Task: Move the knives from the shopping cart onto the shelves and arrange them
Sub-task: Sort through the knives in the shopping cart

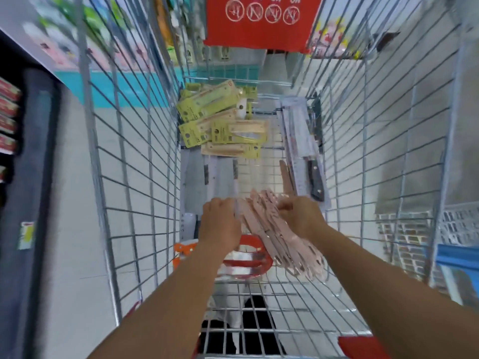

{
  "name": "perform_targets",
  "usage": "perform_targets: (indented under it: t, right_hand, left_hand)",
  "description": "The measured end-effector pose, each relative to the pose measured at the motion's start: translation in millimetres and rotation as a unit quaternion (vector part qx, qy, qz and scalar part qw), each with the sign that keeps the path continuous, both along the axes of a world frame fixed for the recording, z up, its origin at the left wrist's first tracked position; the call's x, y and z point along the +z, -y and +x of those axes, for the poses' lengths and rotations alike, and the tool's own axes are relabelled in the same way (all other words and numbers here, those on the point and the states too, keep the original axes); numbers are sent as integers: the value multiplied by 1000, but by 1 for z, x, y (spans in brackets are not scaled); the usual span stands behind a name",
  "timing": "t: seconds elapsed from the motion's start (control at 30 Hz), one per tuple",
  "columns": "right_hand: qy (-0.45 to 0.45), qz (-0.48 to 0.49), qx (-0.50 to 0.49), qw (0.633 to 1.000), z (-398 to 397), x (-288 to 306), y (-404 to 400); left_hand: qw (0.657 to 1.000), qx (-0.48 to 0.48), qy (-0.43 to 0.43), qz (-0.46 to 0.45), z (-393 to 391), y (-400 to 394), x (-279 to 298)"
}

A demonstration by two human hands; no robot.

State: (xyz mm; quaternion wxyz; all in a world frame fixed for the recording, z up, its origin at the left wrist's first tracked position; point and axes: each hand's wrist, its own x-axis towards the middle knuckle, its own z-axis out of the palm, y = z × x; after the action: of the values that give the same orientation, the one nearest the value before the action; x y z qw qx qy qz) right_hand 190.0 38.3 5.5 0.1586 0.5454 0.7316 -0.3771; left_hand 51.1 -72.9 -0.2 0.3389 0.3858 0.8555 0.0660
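Hands, left (220, 221) and right (300, 216), clutch a loose fan of pink knives (269, 229) near the cart's (124, 161) near end; uneven grip could spill some.

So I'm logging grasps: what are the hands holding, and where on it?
Both hands grip a bundle of pink knife packs: left hand on its left edge, right hand on its right edge, near the far end.

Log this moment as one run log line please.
stage: gathering | left hand and right hand: both gripping pink knives bundle | location: inside shopping cart | shelves: not reached
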Motion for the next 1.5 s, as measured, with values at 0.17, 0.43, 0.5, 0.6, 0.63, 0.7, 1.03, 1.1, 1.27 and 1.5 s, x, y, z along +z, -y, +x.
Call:
perform_targets:
  t: [0.17, 0.43, 0.5, 0.6, 0.63, 0.7, 1.03, 1.1, 1.27, 1.5]
  right_hand:
    - [5, 85, -6, 996, -25, -4, 14]
    - [33, 18, 92, 995, -94, -16, 62]
    - [62, 23, 70, 995, -97, -26, 73]
    - [33, 7, 2, 999, -93, -47, 86]
    - [31, 0, -12, 999, -92, -52, 89]
    - [51, -29, -34, 998, -88, -59, 91]
    - [76, -51, -84, 992, -80, -75, 87]
    - [70, -54, -107, 990, -76, -78, 86]
    - [76, -4, -122, 990, -78, -80, 100]
    - [77, 2, -63, 995, -69, -72, 96]
  left_hand:
    - [995, 69, -50, -54, -23, 13, 1]
    - [980, 122, -26, -154, -37, 20, -20]
    - [978, 134, -7, -157, -37, 20, -27]
    - [976, 148, 8, -158, -33, 23, -31]
    - [976, 151, 7, -157, -32, 24, -32]
    - [975, 165, 7, -151, -29, 26, -33]
    - [976, 161, -9, -144, -30, 33, -31]
    - [980, 154, -14, -127, -28, 32, -28]
    - [990, -57, -16, -125, -17, 34, -20]
    - [969, -179, 37, -166, -14, 49, -18]
